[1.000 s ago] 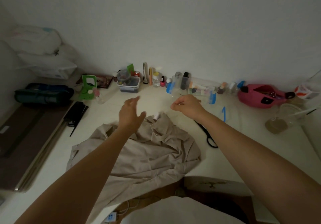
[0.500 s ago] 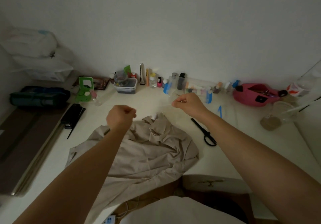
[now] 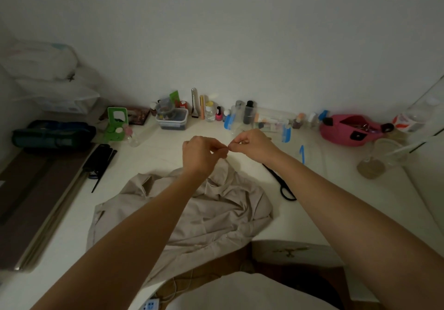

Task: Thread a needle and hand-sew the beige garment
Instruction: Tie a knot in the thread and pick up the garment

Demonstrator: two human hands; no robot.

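Beige garment (image 3: pixel 216 211) lies crumpled on white table (image 3: pixel 324 204), near edge hanging off the front. Both hands are raised over its far edge. Left hand (image 3: pixel 200 156): fingers curled, thumb and forefinger pinched together. Right hand (image 3: pixel 253 145): same pinch, its tips almost meeting the left's (anything held between them is too small to make out). Black scissors (image 3: pixel 280 182) just right of garment. Black comb (image 3: pixel 102 163) left of it. Pink pouch (image 3: pixel 348 129) well beyond, to the right.
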